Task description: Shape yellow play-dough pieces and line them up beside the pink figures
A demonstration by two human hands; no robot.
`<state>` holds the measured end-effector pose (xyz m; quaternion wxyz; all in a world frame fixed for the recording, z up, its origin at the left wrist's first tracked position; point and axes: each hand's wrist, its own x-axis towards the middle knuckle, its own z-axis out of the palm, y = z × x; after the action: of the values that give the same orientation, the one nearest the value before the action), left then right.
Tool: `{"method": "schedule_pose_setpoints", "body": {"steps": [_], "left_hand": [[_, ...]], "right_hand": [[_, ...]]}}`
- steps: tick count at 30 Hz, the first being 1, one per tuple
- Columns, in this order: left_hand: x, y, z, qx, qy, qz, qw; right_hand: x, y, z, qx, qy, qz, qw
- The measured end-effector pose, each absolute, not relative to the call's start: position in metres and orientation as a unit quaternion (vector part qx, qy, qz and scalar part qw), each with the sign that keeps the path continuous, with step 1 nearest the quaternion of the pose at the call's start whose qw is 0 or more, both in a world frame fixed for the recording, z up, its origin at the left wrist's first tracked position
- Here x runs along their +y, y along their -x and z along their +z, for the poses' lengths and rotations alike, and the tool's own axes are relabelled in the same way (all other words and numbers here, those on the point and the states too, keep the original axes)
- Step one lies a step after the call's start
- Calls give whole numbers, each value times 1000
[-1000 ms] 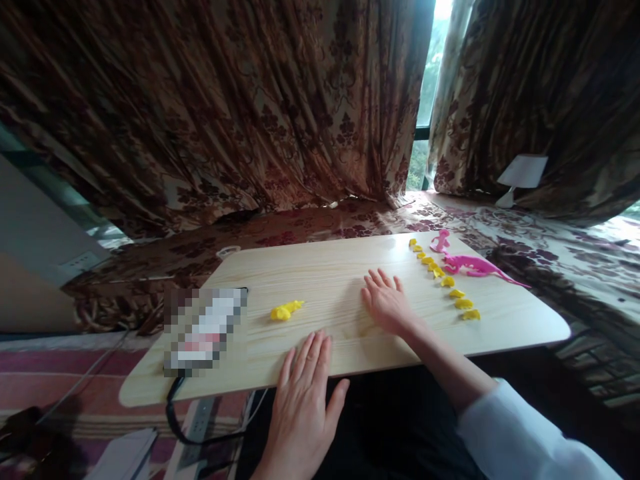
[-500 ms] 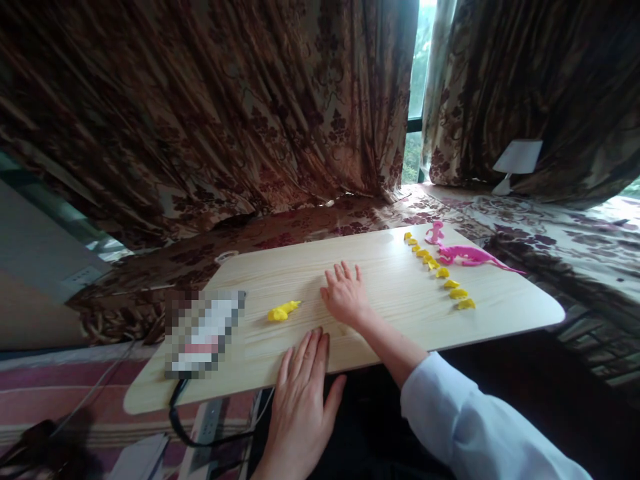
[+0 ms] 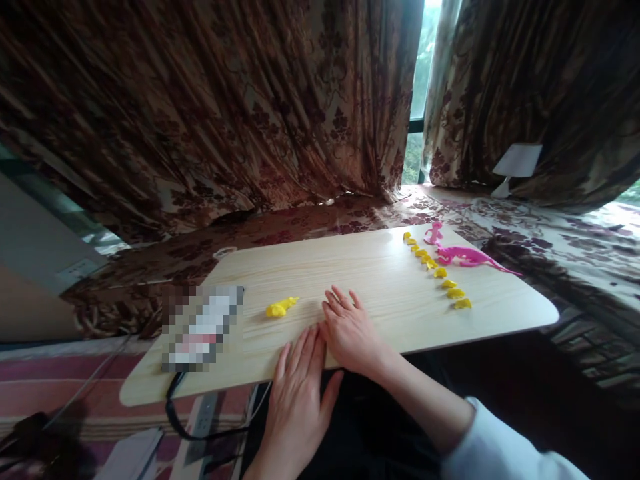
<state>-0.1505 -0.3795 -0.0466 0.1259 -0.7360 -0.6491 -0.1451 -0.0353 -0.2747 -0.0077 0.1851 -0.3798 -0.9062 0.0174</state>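
Note:
My left hand [image 3: 303, 390] lies flat over the near edge of the pale wooden table [image 3: 310, 267], fingers stretched out and holding nothing. Beside it, my right hand [image 3: 350, 330] rests palm down, its fingers slightly spread and its outer thumb side near the left fingertips. A lumpy yellow piece with a thin tip [image 3: 282, 307] lies just beyond the left hand. On the right side, several small yellow pieces [image 3: 449, 284] form a slanting row. Next to them lie a pink lizard-shaped toy [image 3: 467, 256] and a smaller pink curled figure [image 3: 434, 233].
A blurred-out flat device [image 3: 205, 330] with a black cable [image 3: 173, 410] lies at the table's left. Below is a power strip [image 3: 200, 417]. Behind the table are a patterned ledge, long curtains [image 3: 280, 100] and a white lamp [image 3: 517, 161].
My right hand has swept left across the table, then back towards me, ending beside my left hand. The left hand and the yellow and pink things stay in place; the view shifts slightly.

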Motion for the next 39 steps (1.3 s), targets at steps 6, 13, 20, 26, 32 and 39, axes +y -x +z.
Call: {"method": "schedule_pose_setpoints", "body": {"steps": [6, 13, 20, 26, 32, 39], "left_hand": [[-378, 158, -49, -650, 732, -180, 94], [-370, 129, -12, -611, 528, -484, -337], [-349, 95, 13, -352, 222, -617, -668], [-354, 93, 10, -261, 159, -618, -724], [-344, 96, 12, -195, 148, -643, -725], [-345, 95, 0, -209, 130, -633, -734]], "right_hand": [[-207, 20, 2, -852, 478, 5, 212], [-267, -70, -19, -847, 473, 24, 239], [-299, -45, -1, -845, 353, 209, 343], [-296, -36, 13, -838, 353, 220, 352], [-326, 6, 14, -911, 250, 103, 311], [-305, 16, 31, -866, 370, 105, 319]]}}
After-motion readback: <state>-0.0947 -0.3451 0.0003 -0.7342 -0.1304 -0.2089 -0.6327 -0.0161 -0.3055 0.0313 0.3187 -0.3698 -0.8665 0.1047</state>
